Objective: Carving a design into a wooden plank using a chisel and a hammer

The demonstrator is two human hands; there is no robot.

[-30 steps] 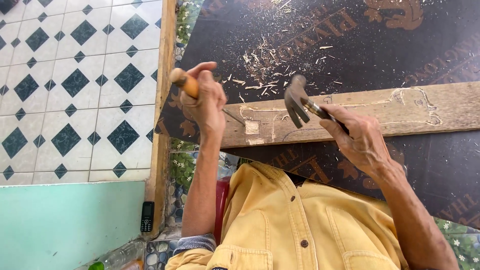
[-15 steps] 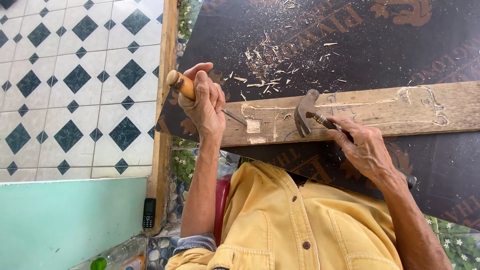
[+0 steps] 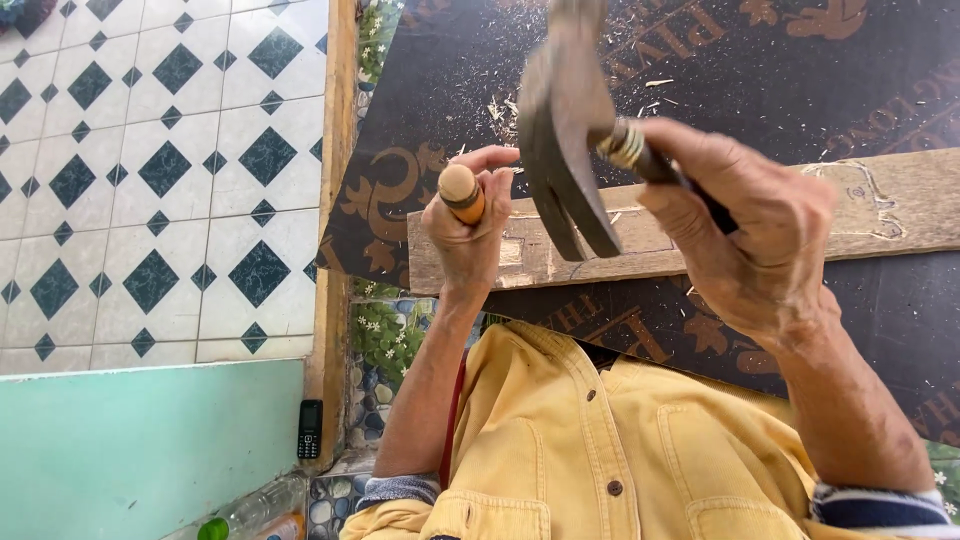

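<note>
1. Since the earlier frames, the hammer (image 3: 568, 130) has risen from the wooden plank (image 3: 890, 215) and now hangs high and close to the camera, while the left hand has stayed where it was, on the chisel.
2. At far left lies a tiled floor (image 3: 150, 180) of white squares with dark green diamonds, with a pale green surface (image 3: 140, 450) below it in the picture.
3. A small dark phone (image 3: 310, 429) lies at the foot of a wooden strip (image 3: 330, 250) that runs along the edge of the tiles; a plastic bottle (image 3: 250, 510) with a green cap lies near the bottom edge.
4. The left hand (image 3: 470, 235) is wrapped in a fist around the chisel (image 3: 462, 193), whose rounded wooden handle top sticks out above the fingers. The blade is hidden by the hand, so I cannot tell where its tip meets the wood.
5. That hand rests over the left end of the plank, which lies across a dark printed board (image 3: 760, 70) scattered with pale wood shavings (image 3: 500, 110).
6. The hammer, with a dark grey claw head, is blurred and tilted, its claws pointing down over the plank without touching it.
7. The right hand (image 3: 745, 235) is clenched tight on the hammer's handle, just behind a metal collar.
8. To the right, the plank shows carved outlines in its surface.
9. Along the bottom, the person's yellow buttoned shirt (image 3: 600, 440) fills the view.
</note>
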